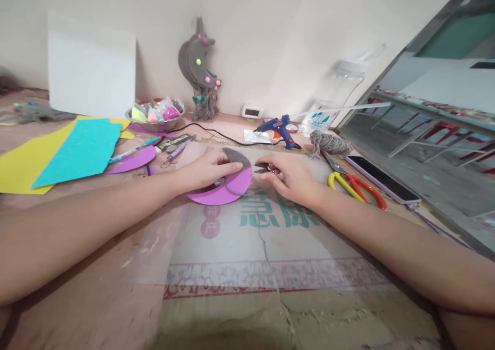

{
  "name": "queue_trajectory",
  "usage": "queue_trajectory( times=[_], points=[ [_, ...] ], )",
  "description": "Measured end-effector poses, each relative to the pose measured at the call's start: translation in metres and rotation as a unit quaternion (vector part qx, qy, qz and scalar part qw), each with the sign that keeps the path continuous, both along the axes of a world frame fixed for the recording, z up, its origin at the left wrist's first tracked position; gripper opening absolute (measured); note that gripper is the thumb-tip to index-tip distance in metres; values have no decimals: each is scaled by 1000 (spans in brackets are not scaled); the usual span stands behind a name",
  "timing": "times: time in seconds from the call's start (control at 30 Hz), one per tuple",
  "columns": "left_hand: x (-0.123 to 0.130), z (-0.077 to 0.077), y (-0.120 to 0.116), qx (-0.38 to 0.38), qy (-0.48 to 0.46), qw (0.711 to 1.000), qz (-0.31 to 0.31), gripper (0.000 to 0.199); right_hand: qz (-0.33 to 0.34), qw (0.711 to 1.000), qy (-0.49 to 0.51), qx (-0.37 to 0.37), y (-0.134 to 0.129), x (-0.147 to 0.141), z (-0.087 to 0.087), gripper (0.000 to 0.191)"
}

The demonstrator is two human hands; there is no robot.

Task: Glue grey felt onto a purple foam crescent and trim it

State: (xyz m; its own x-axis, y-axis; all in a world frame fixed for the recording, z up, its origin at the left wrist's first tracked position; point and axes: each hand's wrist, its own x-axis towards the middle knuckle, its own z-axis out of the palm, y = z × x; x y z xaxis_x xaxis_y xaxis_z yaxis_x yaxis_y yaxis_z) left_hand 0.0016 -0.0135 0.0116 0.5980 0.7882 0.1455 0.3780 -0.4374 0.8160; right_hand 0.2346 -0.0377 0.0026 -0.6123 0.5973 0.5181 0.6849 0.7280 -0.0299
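My left hand [209, 170] grips a purple foam crescent [216, 196], thumb on top. Grey yarn or cloth [236, 156] covers its upper end, and a thin grey strand seems to loop over the purple part. Just to the right, my right hand [296, 177] holds small dark-bladed snips [262, 168], their two points apart and aimed at the crescent's right edge. The fingers hide the snips' handles. Both hands are over a clear plastic sheet [150, 252] that lies on a printed board [224, 314].
Behind are a blue glue gun [276, 128], a decorated grey moon [189, 61] and a bowl [154, 126] of bagged clay. Yellow-and-red scissors [350, 185], grey yarn [328, 144] and a phone [381, 180] lie right; turquoise [81, 151] and yellow sheets [31, 159] lie left.
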Motion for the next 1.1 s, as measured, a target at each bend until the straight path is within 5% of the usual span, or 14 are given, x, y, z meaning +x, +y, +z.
queue_trajectory(
  times=[0.17,0.43,0.7,0.83,0.93,1.03,1.1],
  points=[
    [1,0,-2,-31,-17,998,42,31,-19,1000,12,-15,2,-1,-1,33],
    [-1,-4,1,59,56,996,26,42,-31,997,52,-43,12,0,-7,35],
    [2,-4,0,22,42,999,2,43,-12,994,82,-78,13,-1,-14,44],
    [1,-5,0,20,39,999,6,42,-21,998,44,-38,16,4,0,39],
    [0,-7,0,26,45,998,22,44,-112,990,-77,-28,23,23,28,23],
    [0,-8,1,27,50,998,21,46,-324,923,-194,-76,33,60,50,22],
    [0,-8,1,23,50,998,15,45,-386,898,-193,-85,40,90,55,16]
  ],
)
